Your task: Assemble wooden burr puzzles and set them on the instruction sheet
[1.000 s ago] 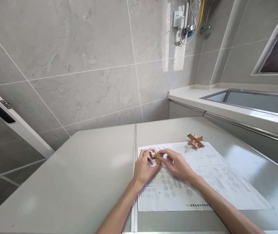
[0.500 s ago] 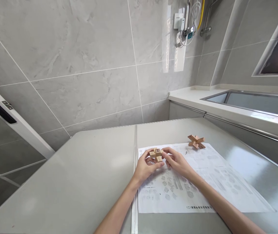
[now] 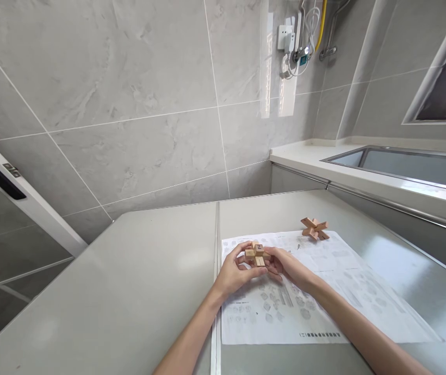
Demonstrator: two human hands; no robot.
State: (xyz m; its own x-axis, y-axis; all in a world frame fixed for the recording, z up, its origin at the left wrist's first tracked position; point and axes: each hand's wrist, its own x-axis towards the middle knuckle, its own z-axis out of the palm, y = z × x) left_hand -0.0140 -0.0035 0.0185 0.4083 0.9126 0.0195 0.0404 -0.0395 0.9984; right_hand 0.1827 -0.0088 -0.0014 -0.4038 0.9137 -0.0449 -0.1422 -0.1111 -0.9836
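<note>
A light wooden interlocking puzzle (image 3: 257, 253), with dark marks on some block ends, is held between my two hands above a printed sheet (image 3: 324, 291). From its left side, my left hand (image 3: 235, 268) grips it, with thumb below and fingers behind. On the right, my right hand (image 3: 287, 266) closes its fingers and thumb on the puzzle's right side; part of that contact is hidden. A second, redder wooden puzzle (image 3: 314, 229), star-shaped, stands at the sheet's far edge, apart from both hands.
The sheet lies on a pale grey table (image 3: 160, 291) with a seam (image 3: 215, 312) along it. Behind rises a grey tiled wall (image 3: 137, 67). To the right is a counter with a sink (image 3: 410, 161); a glass door (image 3: 8, 250) stands at the left.
The held puzzle has shifted slightly right and toward me. My right hand has turned, its fingers now reaching lower beneath the puzzle. The redder puzzle has stayed put.
</note>
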